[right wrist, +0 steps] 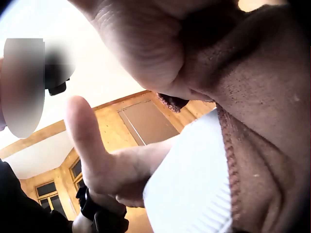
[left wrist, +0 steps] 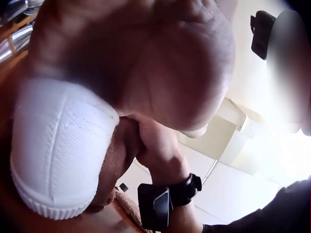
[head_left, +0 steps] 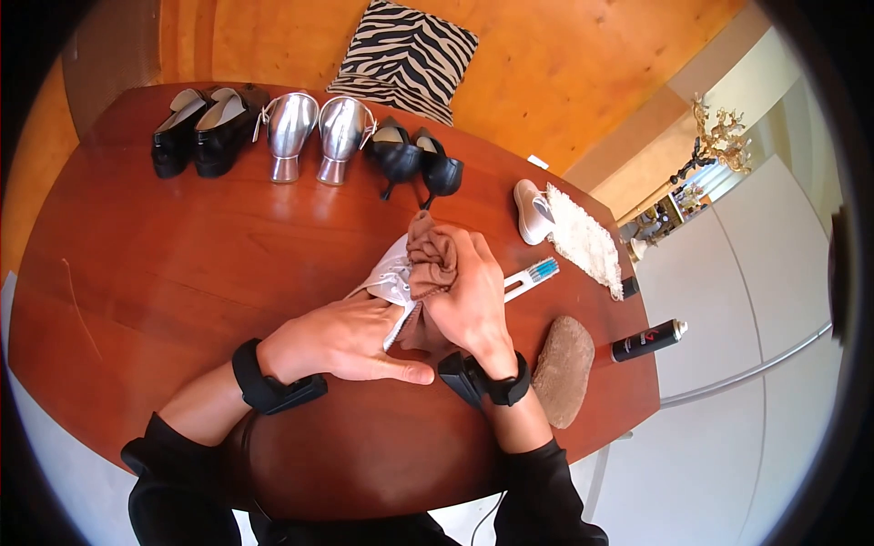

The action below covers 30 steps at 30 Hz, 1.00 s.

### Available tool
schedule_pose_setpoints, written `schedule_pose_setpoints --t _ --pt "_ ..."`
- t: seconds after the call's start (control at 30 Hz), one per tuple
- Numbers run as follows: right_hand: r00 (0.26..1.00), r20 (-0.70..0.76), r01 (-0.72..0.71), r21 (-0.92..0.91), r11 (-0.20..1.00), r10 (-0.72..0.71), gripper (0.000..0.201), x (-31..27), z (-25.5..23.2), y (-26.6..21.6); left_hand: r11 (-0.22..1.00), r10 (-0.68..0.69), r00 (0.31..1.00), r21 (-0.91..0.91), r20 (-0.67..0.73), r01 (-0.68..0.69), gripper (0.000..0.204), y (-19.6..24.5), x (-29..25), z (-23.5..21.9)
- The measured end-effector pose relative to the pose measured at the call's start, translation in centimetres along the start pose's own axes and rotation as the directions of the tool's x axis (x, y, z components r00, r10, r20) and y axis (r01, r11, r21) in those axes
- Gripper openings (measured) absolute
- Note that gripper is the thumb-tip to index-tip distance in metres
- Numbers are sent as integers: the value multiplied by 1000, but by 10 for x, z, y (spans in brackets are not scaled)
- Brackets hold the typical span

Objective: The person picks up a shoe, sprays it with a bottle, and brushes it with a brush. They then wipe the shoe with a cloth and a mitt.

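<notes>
From the head view, we see the left hand (head_left: 328, 341) partly inside the white shoe (head_left: 391, 284), over the surface (head_left: 218, 246) – its grip we cannot tell – and the right hand (head_left: 475, 296) gripping a brown cloth (head_left: 432, 259). From left wrist, the shoe's ribbed edge shows. From right wrist, the cloth lies against the shoe.

Head view: zebra-print cushion (head_left: 410, 55), top centre; black loafers (head_left: 221, 136), upper left; silver shoes (head_left: 293, 123), upper centre-left; black heeled shoes (head_left: 399, 164), upper centre; gold branched ornament (head_left: 724, 136), upper right; shaggy white cloth (head_left: 584, 241), right; brown oblong block (head_left: 564, 373), lower right; black spray can (head_left: 646, 341), lower right
</notes>
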State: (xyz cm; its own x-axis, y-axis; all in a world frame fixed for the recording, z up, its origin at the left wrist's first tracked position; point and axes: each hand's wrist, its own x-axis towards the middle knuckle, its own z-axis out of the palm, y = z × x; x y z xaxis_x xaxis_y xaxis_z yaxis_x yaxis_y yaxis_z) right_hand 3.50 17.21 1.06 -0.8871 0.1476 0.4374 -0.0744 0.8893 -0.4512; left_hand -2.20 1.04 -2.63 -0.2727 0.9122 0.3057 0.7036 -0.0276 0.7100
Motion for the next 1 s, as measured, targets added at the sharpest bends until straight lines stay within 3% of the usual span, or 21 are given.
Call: schedule_pose_setpoints --t 0.03,0.1,0.13,0.17,0.2,0.23,0.3,0.33,0.37,0.4,0.43,0.5,0.53,0.57,0.63,0.7,0.77,0.83,0.97,1.0 --pt "1000 -3 6 2 1000 -6 54 1 2 0 1000 0 1000 6 -3 0 78 0 -1 -3" --pt "995 81 -62 -18 998 63 55 4 6 1 940 -100 993 333 69 72 83 4 -3 -11" --pt "986 119 -114 -60 992 121 36 3 4 -7 939 -101 993 336 67 73 83 7 -2 -16" --pt "986 119 -113 -59 992 120 36 0 5 -9 920 -201 966 371 165 129 83 10 1 -20" --pt "979 197 -61 27 998 55 34 -3 6 -10 895 -301 918 409 259 178 84 11 2 -22" --pt "964 267 -17 117 993 -15 31 -5 6 -9 895 -301 917 409 263 177 84 8 1 -19" --pt "950 308 30 86 996 -55 33 -7 6 -3 953 -34 996 304 76 9 81 -1 -4 -10" --pt "926 372 26 92 995 -58 35 -5 5 0 952 -34 996 305 84 7 81 -1 -3 -8" --pt "899 433 23 98 995 -63 37 -3 5 4 937 54 998 347 -13 -46 79 -1 -3 -7" --pt "904 425 -5 91 996 -35 39 -1 7 9 915 145 984 393 -106 -93 76 -1 -2 -7" --pt "906 422 -8 95 995 -33 39 1 8 11 914 144 985 395 -100 -94 76 0 -2 -8" --pt "965 261 -28 -26 999 33 40 3 10 14 934 -95 993 351 68 66 74 2 0 -15" --pt "970 229 76 52 996 -86 43 5 13 19 933 -96 993 353 70 65 74 4 1 -18" --pt "970 228 76 54 996 -86 43 4 14 22 942 -111 991 325 70 83 69 6 1 -22" --pt "911 393 136 -10 991 -121 41 1 13 20 949 -128 989 300 73 101 65 8 2 -27" --pt "908 410 129 -77 989 -86 40 -3 12 6 877 -345 937 378 61 298 57 9 1 -31" --pt "905 423 120 -146 982 -48 39 -8 12 -7 842 -415 904 420 101 339 52 9 3 -37" --pt "917 396 133 -212 968 -39 37 -12 12 -14 917 -318 940 293 122 272 49 0 1 -39" --pt "903 430 101 -201 974 -5 37 -10 8 -13 954 -286 954 124 87 274 44 2 3 -41" --pt "903 429 101 -200 975 -6 37 -10 9 -13 886 -431 880 -89 202 454 41 4 6 -48"
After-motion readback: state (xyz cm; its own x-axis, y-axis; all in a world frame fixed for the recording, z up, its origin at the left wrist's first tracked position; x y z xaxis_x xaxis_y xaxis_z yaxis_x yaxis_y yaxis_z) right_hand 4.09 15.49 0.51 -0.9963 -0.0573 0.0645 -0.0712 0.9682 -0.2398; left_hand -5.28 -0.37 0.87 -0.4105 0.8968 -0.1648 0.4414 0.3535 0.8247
